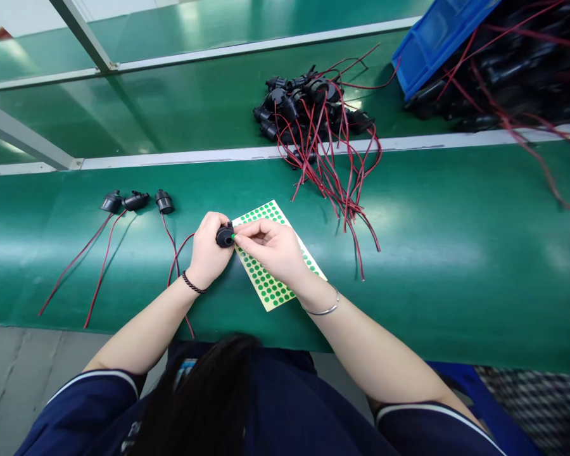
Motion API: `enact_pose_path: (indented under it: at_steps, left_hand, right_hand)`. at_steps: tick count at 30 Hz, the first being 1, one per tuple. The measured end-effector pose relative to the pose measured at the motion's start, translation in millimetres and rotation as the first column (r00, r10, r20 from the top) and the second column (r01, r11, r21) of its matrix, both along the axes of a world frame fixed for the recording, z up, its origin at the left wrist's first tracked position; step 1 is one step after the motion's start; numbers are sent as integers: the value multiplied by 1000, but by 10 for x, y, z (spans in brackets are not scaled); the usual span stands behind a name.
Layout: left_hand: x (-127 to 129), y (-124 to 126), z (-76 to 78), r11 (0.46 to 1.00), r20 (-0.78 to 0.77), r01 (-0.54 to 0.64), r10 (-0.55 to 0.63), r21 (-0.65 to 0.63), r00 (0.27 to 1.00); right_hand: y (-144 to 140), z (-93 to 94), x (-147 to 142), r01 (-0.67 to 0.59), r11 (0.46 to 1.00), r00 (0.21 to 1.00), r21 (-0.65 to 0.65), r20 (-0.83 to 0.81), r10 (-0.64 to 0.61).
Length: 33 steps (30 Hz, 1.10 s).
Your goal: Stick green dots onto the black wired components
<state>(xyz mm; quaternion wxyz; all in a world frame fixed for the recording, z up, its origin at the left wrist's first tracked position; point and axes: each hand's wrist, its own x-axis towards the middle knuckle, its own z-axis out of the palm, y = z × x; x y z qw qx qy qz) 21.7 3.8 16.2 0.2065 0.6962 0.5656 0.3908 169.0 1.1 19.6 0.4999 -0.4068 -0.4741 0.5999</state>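
As left hand (208, 247) grips device (224, 238), right hand (279, 251) pinches sticker (234, 237).

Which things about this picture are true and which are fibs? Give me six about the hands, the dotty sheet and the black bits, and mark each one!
1. The left hand holds a black part. True.
2. The right hand pinches a green dot. True.
3. The dots on the sheet are purple. False: they are green.
4. Three black parts lie to the left of the left hand. True.
5. The silver bangle is on the left wrist. False: it is on the right wrist; the left has a dark bracelet.
6. The bin at the top right is yellow. False: it is blue.
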Motion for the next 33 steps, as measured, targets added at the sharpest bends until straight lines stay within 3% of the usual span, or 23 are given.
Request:
enact_pose_path:
  at_steps: [5, 10, 13, 16, 20, 22, 23, 26, 29, 33]
  left_hand:
    - [-115, 108, 68, 986, -90, -22, 7, -164, 996]
    - [-600, 390, 26, 943, -115, -221, 198, -250, 973]
    - [-917, 534, -42, 934, -140, -324, 305, -147, 942]
    - [-1090, 607, -24, 914, -154, -404, 394, -43, 906]
    - [-979, 562, 102, 882, -222, -456, 471, 117, 854]
    - [-777, 479, 115, 932, -285, -317, 356, 174, 890]
    - [-655, 429, 97, 968, -311, -202, 239, 148, 920]
    - [-288, 291, -21, 995, -345, 62, -83, -73, 935]
    - [-54, 222, -127, 973, -369, 86, -162, -214, 915]
    - [14, 222, -169, 965, -359, 90, -177, -245, 916]
  right_hand:
    - [3, -35, -9, 0, 1000, 1000, -30, 12, 0]
    - [87, -67, 71, 88, 996, 971, 21, 222, -91]
    - [198, -110, 191, 135, 960, 866, 245, 442, -235]
    - [305, -189, 308, 49, 890, 698, 453, 622, -355]
    - [375, -307, 357, -116, 860, 552, 497, 752, -360]
    - [382, -351, 338, -163, 860, 515, 484, 785, -344]
    - [382, -367, 323, -177, 860, 505, 478, 794, -338]
    - [377, -390, 274, -193, 860, 488, 472, 807, -333]
    - [373, -391, 232, -225, 860, 443, 458, 834, -329]
    - [378, -406, 204, -305, 834, 379, 460, 862, -336]
